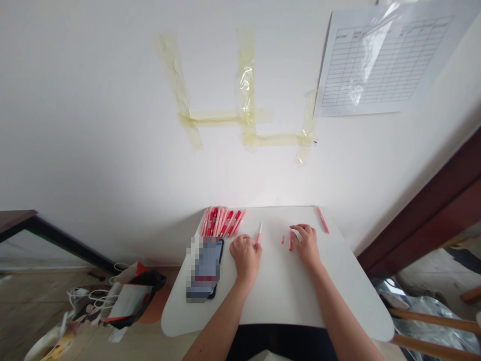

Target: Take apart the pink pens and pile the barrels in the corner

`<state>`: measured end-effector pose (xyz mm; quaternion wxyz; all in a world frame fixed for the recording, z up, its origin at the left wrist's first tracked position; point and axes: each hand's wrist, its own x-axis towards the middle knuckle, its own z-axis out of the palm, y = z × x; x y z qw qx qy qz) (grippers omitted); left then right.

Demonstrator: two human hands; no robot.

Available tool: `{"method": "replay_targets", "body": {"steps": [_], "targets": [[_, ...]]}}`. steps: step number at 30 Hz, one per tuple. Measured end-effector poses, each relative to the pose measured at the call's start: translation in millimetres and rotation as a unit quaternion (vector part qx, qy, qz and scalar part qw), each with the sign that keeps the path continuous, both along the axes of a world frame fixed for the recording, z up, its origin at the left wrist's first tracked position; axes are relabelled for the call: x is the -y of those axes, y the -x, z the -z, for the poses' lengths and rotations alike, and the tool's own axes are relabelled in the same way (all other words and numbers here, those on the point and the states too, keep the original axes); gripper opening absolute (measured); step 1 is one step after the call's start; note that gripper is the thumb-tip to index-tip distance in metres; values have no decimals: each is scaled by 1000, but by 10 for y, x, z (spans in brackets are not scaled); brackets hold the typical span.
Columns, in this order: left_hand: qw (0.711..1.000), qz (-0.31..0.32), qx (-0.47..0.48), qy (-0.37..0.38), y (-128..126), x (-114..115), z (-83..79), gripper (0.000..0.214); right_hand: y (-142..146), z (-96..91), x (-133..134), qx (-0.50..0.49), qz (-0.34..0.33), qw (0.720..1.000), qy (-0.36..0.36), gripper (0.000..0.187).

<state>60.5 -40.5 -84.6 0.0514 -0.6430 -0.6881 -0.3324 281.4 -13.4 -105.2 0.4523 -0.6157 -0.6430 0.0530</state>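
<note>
By my count: one slim pink pen (322, 220), one pink-and-white pen part (259, 234), two loose pink tubular pieces (290, 242), one flat black-edged phone (208, 265). The bunched pink-and-red plastic pens (222, 222) overlap; I cannot total them.

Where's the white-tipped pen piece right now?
In the head view, the pen piece is at the thumb side of the left hand, right of the pen bundle on the white table.

Soft light brightens the wall (112, 125). Glare streaks the tape (247, 75) and printed sheet (421, 60). Pixelation masks part of the phone (207, 265).
</note>
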Motion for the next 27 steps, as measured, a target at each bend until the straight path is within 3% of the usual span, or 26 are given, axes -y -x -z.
{"method": "replay_targets", "body": {"steps": [9, 27], "targets": [[999, 10, 9, 33, -22, 23, -56, 11, 35, -56, 44, 54, 2, 998, 16, 23], [1000, 12, 6, 23, -31, 50, -87, 14, 129, -62, 86, 141, 4, 990, 24, 24]]}}
